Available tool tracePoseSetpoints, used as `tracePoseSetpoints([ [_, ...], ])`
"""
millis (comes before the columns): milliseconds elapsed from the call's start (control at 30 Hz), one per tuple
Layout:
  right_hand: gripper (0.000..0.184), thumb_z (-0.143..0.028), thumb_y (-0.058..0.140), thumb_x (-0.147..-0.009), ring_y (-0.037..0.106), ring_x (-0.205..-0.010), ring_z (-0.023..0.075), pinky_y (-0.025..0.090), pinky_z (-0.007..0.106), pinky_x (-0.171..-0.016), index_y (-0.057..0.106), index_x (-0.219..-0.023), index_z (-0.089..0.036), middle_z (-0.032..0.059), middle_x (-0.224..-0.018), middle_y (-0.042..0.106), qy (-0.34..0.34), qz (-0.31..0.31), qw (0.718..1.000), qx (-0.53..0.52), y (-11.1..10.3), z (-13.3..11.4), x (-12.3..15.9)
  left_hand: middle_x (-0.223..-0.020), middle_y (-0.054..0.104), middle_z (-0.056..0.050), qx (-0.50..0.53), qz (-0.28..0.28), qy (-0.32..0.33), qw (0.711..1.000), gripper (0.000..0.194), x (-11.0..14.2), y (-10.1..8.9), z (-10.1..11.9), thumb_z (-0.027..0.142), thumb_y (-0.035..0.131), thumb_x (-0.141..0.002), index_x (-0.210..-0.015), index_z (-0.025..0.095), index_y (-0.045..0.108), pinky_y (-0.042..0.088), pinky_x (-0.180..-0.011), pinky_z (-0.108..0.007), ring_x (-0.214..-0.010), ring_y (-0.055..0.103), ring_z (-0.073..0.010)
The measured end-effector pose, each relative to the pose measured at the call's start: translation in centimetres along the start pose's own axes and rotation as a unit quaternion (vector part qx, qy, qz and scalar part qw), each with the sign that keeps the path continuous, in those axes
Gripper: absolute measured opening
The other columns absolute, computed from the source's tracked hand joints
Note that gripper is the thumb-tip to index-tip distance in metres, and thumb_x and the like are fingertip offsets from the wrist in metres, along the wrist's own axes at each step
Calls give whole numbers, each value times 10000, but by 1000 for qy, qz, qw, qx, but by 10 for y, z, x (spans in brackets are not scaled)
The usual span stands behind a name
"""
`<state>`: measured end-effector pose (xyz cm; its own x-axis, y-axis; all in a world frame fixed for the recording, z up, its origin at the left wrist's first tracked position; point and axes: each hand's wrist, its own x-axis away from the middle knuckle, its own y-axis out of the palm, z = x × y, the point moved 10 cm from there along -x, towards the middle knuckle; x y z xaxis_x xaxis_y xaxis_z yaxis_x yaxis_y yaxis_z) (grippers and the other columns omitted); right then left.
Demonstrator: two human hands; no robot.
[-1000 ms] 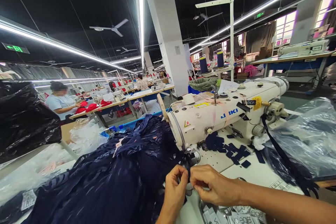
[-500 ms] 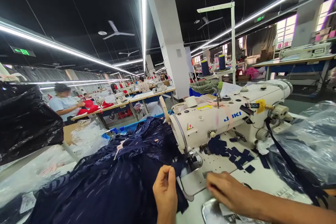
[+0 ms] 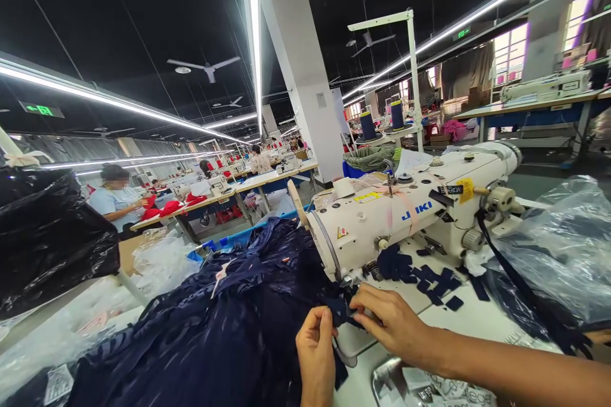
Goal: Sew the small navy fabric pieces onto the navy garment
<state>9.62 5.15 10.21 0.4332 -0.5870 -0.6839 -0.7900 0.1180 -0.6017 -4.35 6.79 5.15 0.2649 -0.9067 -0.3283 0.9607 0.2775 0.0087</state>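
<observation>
My left hand [image 3: 316, 350] is closed in a pinch on the edge of navy fabric [image 3: 238, 337], which spreads in a large heap to the left. Close to it, my right hand [image 3: 394, 324] pinches a small flat piece like a label [image 3: 352, 313] against the navy cloth; its details are too small to tell. Both hands are just in front of the needle area of a white sewing machine [image 3: 372, 226]. A metal tray [image 3: 379, 381] of printed labels [image 3: 442, 391] lies below my right forearm.
Small navy fabric pieces [image 3: 436, 283] lie on the machine bed. Clear plastic [image 3: 558, 248] is bunched at the right, and a black plastic bag [image 3: 52, 235] hangs at the left. Thread cones [image 3: 367, 127] stand behind. A person [image 3: 114, 197] handles red cloth [image 3: 165, 206] farther off.
My right hand has moved left and forward, from over the tray area to the cloth beside my left hand. My left hand has shifted slightly right, still pinching the fabric.
</observation>
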Motion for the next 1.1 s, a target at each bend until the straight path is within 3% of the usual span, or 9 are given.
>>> tracePoseSetpoints([
  [233, 139, -102, 358, -821, 448, -576, 139, 344, 249, -530, 467, -775, -175, 16, -698, 488, -66, 40, 990, 118, 9, -16, -8, -492, 425, 36, -31, -13, 44, 998, 449, 5, 4, 12, 606, 589, -650, -550, 169, 566, 357, -459, -203, -461, 379, -106],
  [433, 157, -95, 312, -826, 414, -564, 137, 346, 251, -550, 415, -750, -185, 5, -653, 457, -125, 39, 987, 90, 6, -36, 4, -539, 505, 6, -31, 3, 53, 998, 422, 1, -2, 9, 581, 584, -673, -603, 166, 603, 387, -471, -215, -487, 436, -129],
  [600, 150, -95, 319, -823, 409, -539, 121, 323, 229, -504, 385, -732, -194, -6, -646, 451, -78, 58, 994, 56, 0, -19, 2, -625, 551, -22, -34, -44, 54, 997, 381, 2, 10, 6, 543, 589, -691, -687, 167, 652, 408, -538, -223, -570, 482, -153],
  [733, 137, -95, 331, -805, 412, -542, 122, 330, 232, -511, 389, -732, -194, -7, -645, 449, -73, 55, 994, 64, 4, -18, 2, -565, 476, 5, -54, -65, 74, 994, 381, 2, 14, 8, 539, 603, -678, -585, 170, 625, 364, -500, -211, -535, 425, -133],
  [933, 149, -64, 335, -776, 427, -562, 134, 358, 241, -547, 387, -742, -199, -1, -626, 463, -154, 22, 986, 67, 4, -49, 15, -539, 429, 38, -23, -12, -10, 1000, 419, -3, 0, 2, 571, 625, -632, -558, 167, 546, 360, -503, -204, -510, 379, -112],
  [1100, 170, -50, 363, -759, 450, -559, 132, 386, 239, -561, 374, -778, -219, -6, -616, 487, -187, -2, 982, 38, -6, -65, 19, -543, 416, 41, -9, 17, -31, 999, 441, -1, -6, 5, 596, 631, -600, -563, 165, 547, 356, -485, -201, -502, 371, -107],
])
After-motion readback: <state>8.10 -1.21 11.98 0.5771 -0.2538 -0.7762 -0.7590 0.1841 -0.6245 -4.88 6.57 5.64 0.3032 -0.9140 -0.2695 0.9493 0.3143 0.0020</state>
